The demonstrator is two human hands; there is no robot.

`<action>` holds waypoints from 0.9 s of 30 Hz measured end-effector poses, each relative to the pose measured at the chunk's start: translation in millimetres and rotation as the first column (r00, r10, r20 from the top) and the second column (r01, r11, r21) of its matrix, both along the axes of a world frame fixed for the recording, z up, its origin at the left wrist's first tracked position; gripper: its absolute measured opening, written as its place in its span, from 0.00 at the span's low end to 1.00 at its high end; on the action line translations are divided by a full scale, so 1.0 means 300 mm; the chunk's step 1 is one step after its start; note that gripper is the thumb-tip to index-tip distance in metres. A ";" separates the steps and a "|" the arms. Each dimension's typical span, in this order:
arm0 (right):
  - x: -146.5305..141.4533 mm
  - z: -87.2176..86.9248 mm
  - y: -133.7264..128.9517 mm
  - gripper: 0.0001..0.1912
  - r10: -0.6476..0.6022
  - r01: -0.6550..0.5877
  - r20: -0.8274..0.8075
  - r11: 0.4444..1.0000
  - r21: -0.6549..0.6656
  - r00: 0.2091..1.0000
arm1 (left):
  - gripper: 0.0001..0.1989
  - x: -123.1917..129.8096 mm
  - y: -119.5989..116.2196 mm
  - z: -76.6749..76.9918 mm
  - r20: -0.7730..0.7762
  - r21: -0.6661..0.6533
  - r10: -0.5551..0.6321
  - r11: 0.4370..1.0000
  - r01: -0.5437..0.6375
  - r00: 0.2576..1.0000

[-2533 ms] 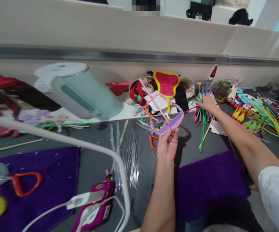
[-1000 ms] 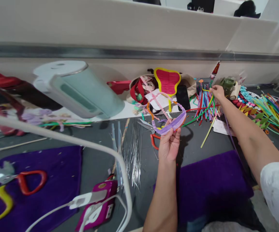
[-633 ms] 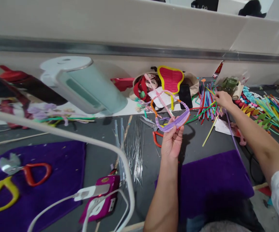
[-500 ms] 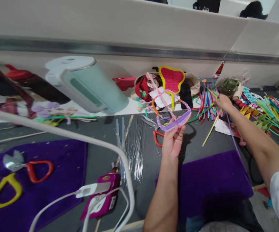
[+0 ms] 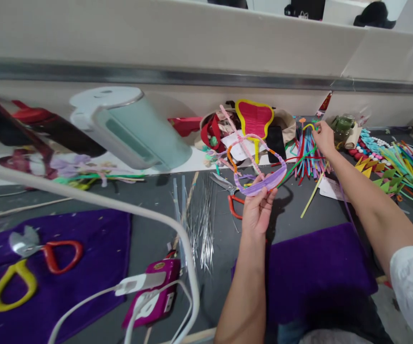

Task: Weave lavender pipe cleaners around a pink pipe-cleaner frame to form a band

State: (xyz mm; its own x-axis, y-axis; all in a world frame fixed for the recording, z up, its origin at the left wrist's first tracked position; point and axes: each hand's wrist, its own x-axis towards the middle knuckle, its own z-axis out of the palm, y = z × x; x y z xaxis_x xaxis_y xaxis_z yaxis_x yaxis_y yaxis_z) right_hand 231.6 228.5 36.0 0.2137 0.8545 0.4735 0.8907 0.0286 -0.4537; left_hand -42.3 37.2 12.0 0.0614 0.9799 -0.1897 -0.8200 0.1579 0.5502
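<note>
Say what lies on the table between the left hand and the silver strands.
The head view shows scissors and a thin grey sliver between the left hand and the silver strands.

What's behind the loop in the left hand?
Through the loop, white paper and a yellow stem show. Whatever it and the left hand cover cannot be seen.

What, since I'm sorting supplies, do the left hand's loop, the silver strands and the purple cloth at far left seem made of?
Loop: probably matte chenille stems; its outline looks soft.
Silver strands: shiny, thin wire or tinsel, judging by bright glints; which is unclear.
Purple cloth: perhaps plush fabric, matte, with no glossy highlights.
</note>
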 end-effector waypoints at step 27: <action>-0.098 0.011 -0.140 0.15 0.163 -0.100 0.265 0.966 -0.239 0.950 | 0.19 0.006 0.002 -0.007 -0.028 0.000 -0.022 1.000 0.022 0.999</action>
State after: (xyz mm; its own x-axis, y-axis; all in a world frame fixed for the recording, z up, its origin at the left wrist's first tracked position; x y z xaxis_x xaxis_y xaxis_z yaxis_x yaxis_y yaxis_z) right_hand 202.3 186.6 39.4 -0.0216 0.9552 0.2951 0.9773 0.0823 -0.1950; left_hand -40.6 37.8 10.1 0.0780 0.9784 -0.1914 -0.8008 0.1758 0.5725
